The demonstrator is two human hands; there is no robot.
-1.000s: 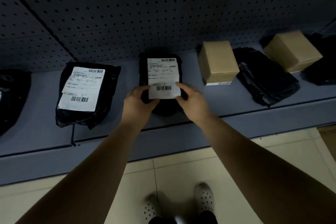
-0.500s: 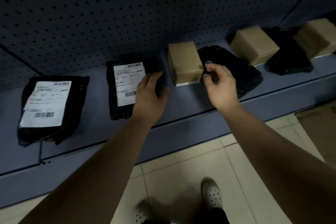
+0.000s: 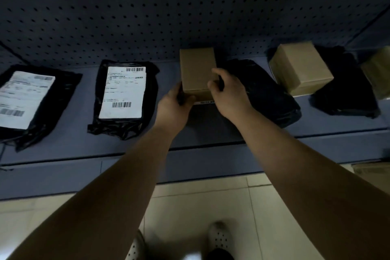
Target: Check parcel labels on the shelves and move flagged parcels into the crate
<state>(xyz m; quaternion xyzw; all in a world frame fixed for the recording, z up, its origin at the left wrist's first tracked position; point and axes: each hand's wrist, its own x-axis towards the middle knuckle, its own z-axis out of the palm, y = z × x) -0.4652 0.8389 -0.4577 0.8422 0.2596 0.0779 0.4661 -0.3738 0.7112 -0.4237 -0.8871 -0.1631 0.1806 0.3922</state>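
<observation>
the small cardboard box [image 3: 197,69] stands on the shelf [image 3: 211,133] beside a black bag [image 3: 266,91], left hand [image 3: 172,107] and right hand [image 3: 230,95] gripping its near corners with curled fingers [image 3: 216,72]; it looks light and rigid, so opposite side faces should hold surely.

Shipping label [image 3: 123,92] on the black mailer [image 3: 152,95] just left of the cardboard box [image 3: 197,69]: barcodes top and bottom, but the printed lines are too small to read. Farther left of the box, a second label [image 3: 23,97], blurred. On the box's front edge, a white strip [image 3: 205,102] with dark print, unreadable.
</observation>
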